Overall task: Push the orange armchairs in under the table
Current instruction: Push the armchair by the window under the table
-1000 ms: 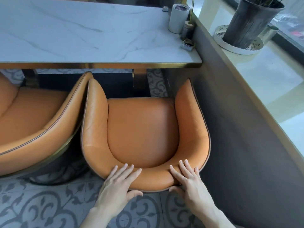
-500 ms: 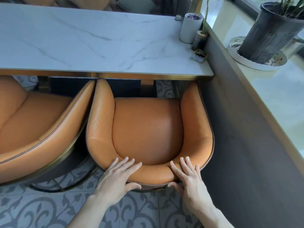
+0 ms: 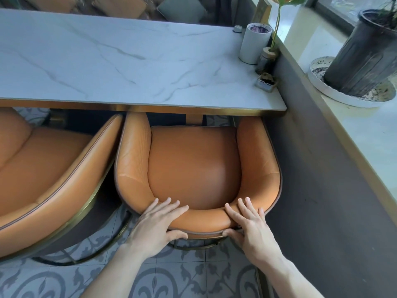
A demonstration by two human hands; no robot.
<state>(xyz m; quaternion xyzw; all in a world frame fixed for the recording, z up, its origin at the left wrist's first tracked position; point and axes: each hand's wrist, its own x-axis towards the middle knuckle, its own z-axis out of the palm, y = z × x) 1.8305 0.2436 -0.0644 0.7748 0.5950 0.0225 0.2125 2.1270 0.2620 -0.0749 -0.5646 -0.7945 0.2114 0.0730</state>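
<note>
While both hands press on its curved backrest, the right-hand orange armchair (image 3: 193,166) sits with its two arm tips just under the near edge of the marble table (image 3: 133,61), close to the table's right corner. The left hand (image 3: 159,224) lies flat with fingers spread over the top of the backrest, thumb tucked beneath the rim. The right hand (image 3: 249,224) grips likewise, fingers over, thumb under. Touching its left side, a second orange armchair (image 3: 49,175) stands angled, mostly outside the table.
</note>
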